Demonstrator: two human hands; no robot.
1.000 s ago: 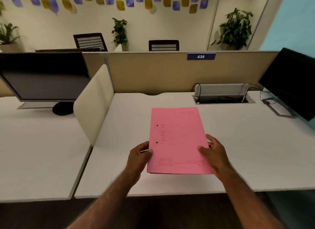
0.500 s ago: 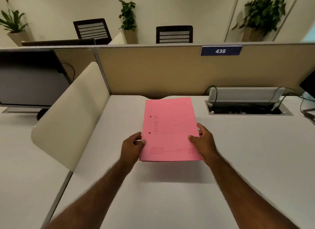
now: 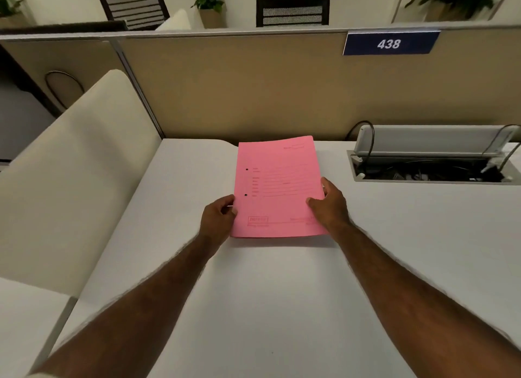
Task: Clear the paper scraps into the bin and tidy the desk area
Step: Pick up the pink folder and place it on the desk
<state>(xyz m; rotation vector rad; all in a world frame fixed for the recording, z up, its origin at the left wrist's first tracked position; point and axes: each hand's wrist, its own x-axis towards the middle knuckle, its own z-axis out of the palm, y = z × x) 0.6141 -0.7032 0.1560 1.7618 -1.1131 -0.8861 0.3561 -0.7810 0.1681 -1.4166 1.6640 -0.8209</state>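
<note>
**Both hands on pink folder at desk**

Pink folder [image 3: 277, 186] is over the white desk [image 3: 282, 307], near the tan partition [image 3: 239, 90]. Left hand [image 3: 217, 220] pinches its left edge, right hand [image 3: 329, 205] grips its right edge, thumb on top. Sign 438 [image 3: 390, 43] above, cable tray [image 3: 431, 163] to the right.

One pink folder [image 3: 277, 186] lies on the surface [image 3: 282, 307]; two hands, two chairs behind the partition, three potted plants, one number sign [image 3: 390, 43].
</note>
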